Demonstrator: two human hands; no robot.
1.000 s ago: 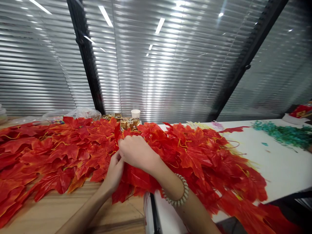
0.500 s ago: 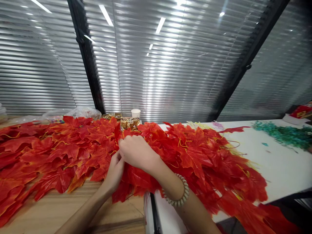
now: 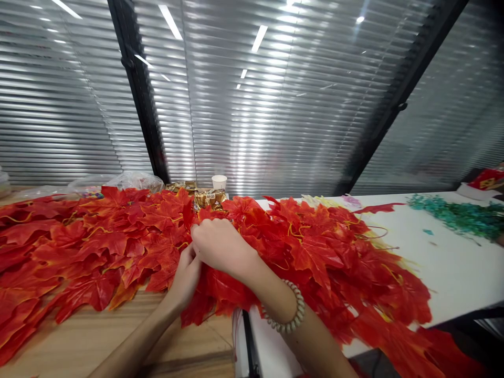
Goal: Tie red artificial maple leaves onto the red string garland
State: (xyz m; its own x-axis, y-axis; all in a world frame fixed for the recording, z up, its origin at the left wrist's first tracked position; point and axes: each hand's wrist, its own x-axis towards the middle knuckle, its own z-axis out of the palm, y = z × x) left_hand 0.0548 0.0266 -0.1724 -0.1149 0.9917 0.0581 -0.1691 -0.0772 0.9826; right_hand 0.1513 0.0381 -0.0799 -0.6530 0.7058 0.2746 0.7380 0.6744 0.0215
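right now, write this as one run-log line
right hand: curled, grip hidden | left hand: against right hand, amid red artificial maple leaves | pale bracelet: right forearm | paper cup: behind leaves

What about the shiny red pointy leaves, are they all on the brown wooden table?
No, many of the shiny red pointy leaves lie over the flat white table on the right.
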